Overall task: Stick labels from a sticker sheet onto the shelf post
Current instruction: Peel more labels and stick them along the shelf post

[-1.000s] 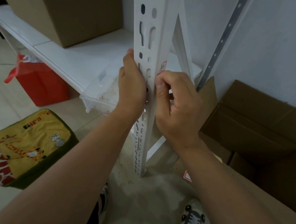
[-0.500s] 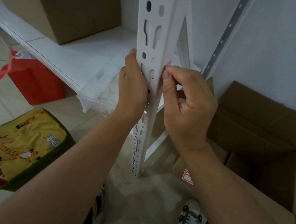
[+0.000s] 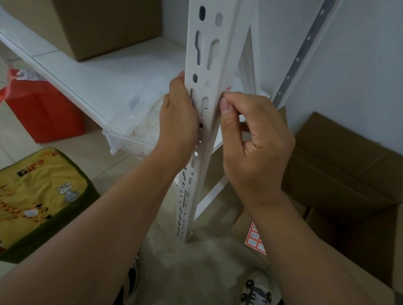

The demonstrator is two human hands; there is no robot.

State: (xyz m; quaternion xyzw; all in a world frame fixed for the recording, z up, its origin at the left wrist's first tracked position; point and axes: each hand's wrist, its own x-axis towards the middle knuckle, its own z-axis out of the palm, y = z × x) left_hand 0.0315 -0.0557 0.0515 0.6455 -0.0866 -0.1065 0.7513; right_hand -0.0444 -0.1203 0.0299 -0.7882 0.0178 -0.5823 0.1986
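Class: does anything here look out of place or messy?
Yes. The clear plastic bin juts past the shelf's front edge, speckled with red bits. The sticker sheet lies on cardboard near the floor, half hidden by the right forearm.

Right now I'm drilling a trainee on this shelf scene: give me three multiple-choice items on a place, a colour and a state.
1. Where is the sticker sheet?
A on the shelf
B low on the cardboard under the right forearm
C in the red bag

2. The post is:
A white
B black
C green

3. The left hand:
A hangs free
B grips the post
C holds a box

Key: 1 B, its red-edged labels peek out there; 2 A, its faces are white; 3 B, it wraps the post's left edge while the right hand works at the right face.
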